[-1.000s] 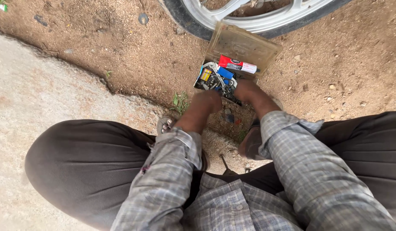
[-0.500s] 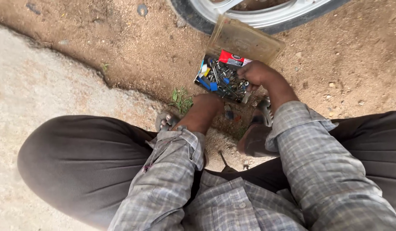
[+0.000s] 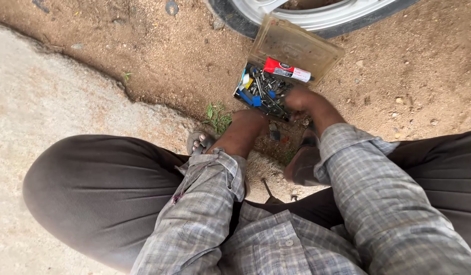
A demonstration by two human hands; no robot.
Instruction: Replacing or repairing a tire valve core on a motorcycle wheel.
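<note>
Bare brown dirt meets a pale slab of concrete (image 3: 47, 117) on the left, and a wheel (image 3: 317, 18) lies at the top edge. Between the squatting person's knees sits a small clear plastic box (image 3: 276, 81), its lid (image 3: 296, 46) tipped back against the wheel so the contents stay open to reach. Inside lie small metal parts, blue bits and a red and white tube (image 3: 286, 70). The right hand (image 3: 301, 99) dips into the box's near corner, fingers curled down among the parts; whether its grip holds anything I cannot tell. The left hand (image 3: 251, 122) rests low at the box's near edge, fingers hidden, grip unclear. A sandal (image 3: 197, 142) shows beside a tuft of weeds (image 3: 217, 117).
</note>
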